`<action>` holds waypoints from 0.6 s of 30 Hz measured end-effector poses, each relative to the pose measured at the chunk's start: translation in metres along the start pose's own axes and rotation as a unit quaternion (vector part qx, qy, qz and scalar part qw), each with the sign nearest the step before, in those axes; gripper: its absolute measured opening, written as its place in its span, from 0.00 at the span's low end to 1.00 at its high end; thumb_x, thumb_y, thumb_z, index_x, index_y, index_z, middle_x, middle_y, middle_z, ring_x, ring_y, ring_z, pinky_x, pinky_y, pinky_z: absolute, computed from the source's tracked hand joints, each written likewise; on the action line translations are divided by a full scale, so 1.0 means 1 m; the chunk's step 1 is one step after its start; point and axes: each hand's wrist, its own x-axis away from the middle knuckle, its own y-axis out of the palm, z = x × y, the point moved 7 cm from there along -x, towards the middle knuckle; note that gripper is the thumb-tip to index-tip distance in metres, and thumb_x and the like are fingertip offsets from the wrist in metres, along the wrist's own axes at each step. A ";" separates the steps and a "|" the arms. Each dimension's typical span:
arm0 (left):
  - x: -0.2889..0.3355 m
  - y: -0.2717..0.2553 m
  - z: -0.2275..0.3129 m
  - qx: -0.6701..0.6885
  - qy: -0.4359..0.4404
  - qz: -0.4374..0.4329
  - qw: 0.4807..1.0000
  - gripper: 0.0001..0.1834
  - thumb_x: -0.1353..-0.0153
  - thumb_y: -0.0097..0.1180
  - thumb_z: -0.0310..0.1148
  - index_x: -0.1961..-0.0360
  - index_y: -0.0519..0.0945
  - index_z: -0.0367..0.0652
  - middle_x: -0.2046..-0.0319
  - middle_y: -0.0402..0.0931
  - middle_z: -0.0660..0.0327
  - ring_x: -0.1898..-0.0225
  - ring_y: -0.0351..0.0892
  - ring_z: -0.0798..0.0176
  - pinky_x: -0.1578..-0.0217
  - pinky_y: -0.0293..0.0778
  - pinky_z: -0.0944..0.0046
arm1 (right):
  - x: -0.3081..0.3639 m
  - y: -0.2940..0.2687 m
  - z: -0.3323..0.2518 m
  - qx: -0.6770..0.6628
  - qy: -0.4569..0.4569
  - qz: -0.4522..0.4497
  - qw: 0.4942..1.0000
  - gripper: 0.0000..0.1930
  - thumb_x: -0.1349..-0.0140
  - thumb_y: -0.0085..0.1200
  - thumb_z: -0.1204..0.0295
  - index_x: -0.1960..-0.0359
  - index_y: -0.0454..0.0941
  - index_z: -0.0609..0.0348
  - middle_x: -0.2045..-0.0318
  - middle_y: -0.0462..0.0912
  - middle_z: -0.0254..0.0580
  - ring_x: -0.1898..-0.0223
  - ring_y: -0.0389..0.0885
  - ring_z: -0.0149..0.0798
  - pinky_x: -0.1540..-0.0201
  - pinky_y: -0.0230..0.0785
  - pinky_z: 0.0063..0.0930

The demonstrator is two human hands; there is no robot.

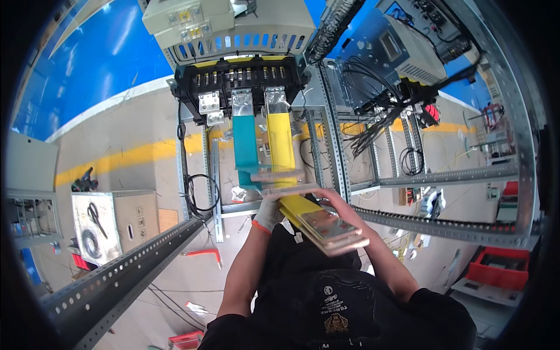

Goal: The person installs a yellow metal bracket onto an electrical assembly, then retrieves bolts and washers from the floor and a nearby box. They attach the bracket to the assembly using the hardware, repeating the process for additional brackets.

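A loose yellow-sleeved busbar (pixel 303 211) with a bare metal end (pixel 331 226) lies tilted between my hands, smeared by motion. My left hand (pixel 268 214), in a whitish glove with an orange cuff, closes on its left side. My bare right hand (pixel 328 199) grips its far right side, the fingers partly hidden. Just beyond, a teal busbar (pixel 245 140) and a fixed yellow busbar (pixel 281 140) run down from a black terminal block (pixel 239 77). Blurred bare metal ends (pixel 274 175) overlap near their lower ends. An uncovered metal terminal (pixel 210 103) sits left of the teal bar.
Perforated metal frame rails (pixel 134 256) surround me, with another rail (pixel 408 224) at right. Black cables (pixel 385 125) hang at the right. A metal box (pixel 116 227) with scissors stands left; a red tool (pixel 207 254) lies on the floor. Red bins (pixel 499 267) stand at right.
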 end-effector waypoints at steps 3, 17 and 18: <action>0.010 0.029 0.003 0.016 -0.034 0.059 0.998 0.24 0.37 0.62 0.40 0.45 0.74 0.38 0.56 0.80 0.52 0.55 0.83 0.54 0.53 0.81 0.55 | 0.032 0.007 -0.048 -0.085 -0.070 0.168 0.980 0.54 0.56 0.75 0.75 0.28 0.51 0.59 0.35 0.64 0.49 0.36 0.67 0.42 0.36 0.63 0.38; 0.145 0.082 0.098 -0.579 0.501 0.381 0.518 0.53 0.55 0.75 0.33 0.31 0.56 0.33 0.36 0.61 0.42 0.36 0.66 0.47 0.39 0.68 0.53 | 0.019 0.036 -0.075 -0.028 -0.090 0.444 0.891 0.36 0.57 0.72 0.79 0.48 0.60 0.61 0.52 0.67 0.43 0.53 0.71 0.34 0.49 0.67 0.29; 0.156 0.120 0.108 -0.595 0.530 0.351 0.492 0.57 0.57 0.76 0.33 0.30 0.52 0.33 0.35 0.59 0.41 0.34 0.64 0.44 0.37 0.65 0.51 | 0.021 0.032 -0.077 -0.048 -0.088 0.461 0.882 0.34 0.55 0.72 0.77 0.50 0.61 0.61 0.55 0.67 0.42 0.55 0.70 0.33 0.53 0.67 0.28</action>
